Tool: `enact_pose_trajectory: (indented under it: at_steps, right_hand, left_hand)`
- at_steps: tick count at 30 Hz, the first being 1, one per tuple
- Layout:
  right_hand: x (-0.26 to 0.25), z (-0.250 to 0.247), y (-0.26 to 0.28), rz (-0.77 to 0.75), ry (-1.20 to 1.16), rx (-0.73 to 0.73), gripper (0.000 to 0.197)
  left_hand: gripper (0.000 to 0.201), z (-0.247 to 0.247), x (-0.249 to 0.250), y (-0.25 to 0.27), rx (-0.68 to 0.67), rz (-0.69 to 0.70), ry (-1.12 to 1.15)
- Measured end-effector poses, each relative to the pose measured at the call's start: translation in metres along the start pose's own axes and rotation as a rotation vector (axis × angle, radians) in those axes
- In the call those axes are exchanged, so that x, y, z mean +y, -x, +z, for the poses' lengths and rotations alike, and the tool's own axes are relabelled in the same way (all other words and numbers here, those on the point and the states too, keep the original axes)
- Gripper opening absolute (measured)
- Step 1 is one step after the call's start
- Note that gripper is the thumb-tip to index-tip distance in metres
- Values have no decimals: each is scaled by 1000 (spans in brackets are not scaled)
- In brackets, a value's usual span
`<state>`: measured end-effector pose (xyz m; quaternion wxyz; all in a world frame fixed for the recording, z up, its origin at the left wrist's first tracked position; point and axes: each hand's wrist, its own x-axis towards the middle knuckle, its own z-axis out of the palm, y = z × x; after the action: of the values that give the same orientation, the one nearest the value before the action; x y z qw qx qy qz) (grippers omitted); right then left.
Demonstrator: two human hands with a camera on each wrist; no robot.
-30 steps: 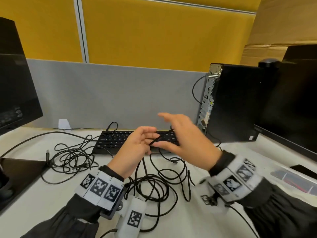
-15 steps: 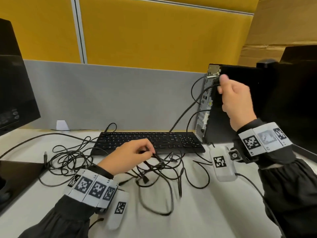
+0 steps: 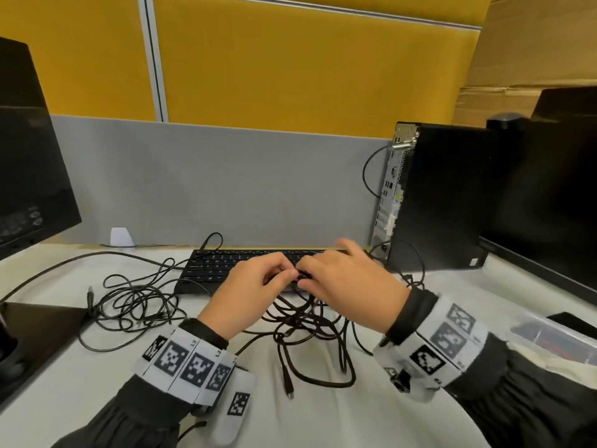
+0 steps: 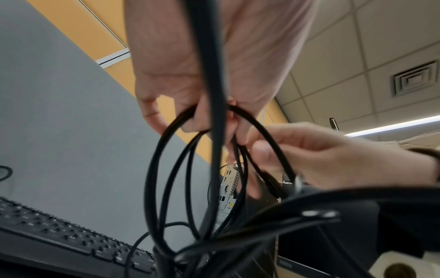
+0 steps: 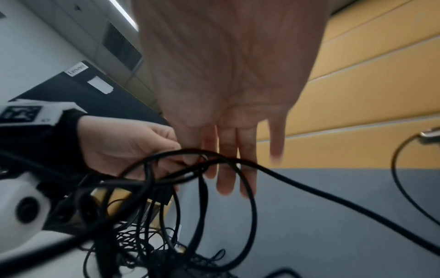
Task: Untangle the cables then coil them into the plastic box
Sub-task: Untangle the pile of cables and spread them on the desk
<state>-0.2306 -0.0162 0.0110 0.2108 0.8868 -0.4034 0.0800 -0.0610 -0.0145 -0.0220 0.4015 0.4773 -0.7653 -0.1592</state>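
- The plastic box is cut off by the head view's right edge.
- The right hand is motion-blurred; its thumb is hidden.
- The cables smear at the frame bottom.

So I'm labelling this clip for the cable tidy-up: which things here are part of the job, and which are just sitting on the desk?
Part of the job:
- black cable bundle, gripped by the left hand
- right hand, fingers extended at the bundle
- second cable tangle
- plastic box

Just there:
- keyboard
- computer tower
- monitors
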Motion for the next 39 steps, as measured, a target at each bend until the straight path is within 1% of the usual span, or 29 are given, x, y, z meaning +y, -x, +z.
enact_pose_trajectory:
  at_steps: [2,3,5,7,9,11,13,16,19,21,23,25,27,29,31,32,36,37,38,39]
  right_hand:
    - [3,3,1,15,-216,-99,20]
    - [6,4,3,27,-287,-104,20]
    - [13,4,5,20,-264,-16,25]
    - [25,5,11,-14,-208,150,33]
    - [41,2,19,-8,-186,272,41]
    - [55,-3,29,81,-272,343,42]
    - [66,-7,40,190,-447,431,43]
    - [75,-10,50,317,-640,562,38]
    - [90,-12,56,460,-729,736,38]
    - [107,-14,62,585,-823,899,40]
    - [125,-14,72,706,-916,1041,42]
    - [137,-11,82,797,-919,1101,41]
    - [145,-7,87,853,-872,1142,40]
    - [148,-4,89,902,-873,1187,37]
    - [147,0,87,900,-901,1185,34]
    - [145,2,84,872,-927,1151,33]
    - [123,-7,70,704,-1131,1000,21]
    - [117,-12,65,622,-1239,985,19]
    - [110,-20,60,521,-1428,975,20]
    - [103,-29,56,402,-1665,963,25]
  left_hand:
    - [13,-1,1,1,41,16,30]
    - [13,-1,2,1,61,23,37]
    - [14,-2,2,1,106,20,41]
    - [15,-6,-1,0,163,-14,49]
    - [17,-12,-7,-2,226,-78,60]
    - [18,-17,-13,-5,304,-134,107]
    - [18,-21,-15,-8,369,-176,184]
    - [19,-21,-13,-10,367,-202,256]
    - [20,-24,-20,-9,383,-257,245]
    - [23,-31,-36,-11,429,-350,274]
    - [25,-41,-54,-11,481,-484,384]
    - [26,-47,-62,-10,523,-557,553]
    - [27,-50,-62,-9,560,-537,701]
    - [29,-51,-59,-10,604,-512,780]
    - [30,-48,-58,-11,631,-511,849]
    - [30,-47,-57,-12,640,-513,890]
    - [29,-41,-50,-13,651,-504,985]
    - [28,-41,-49,-13,654,-501,986]
    - [28,-42,-47,-13,661,-500,983]
    - [27,-43,-47,-13,671,-502,980]
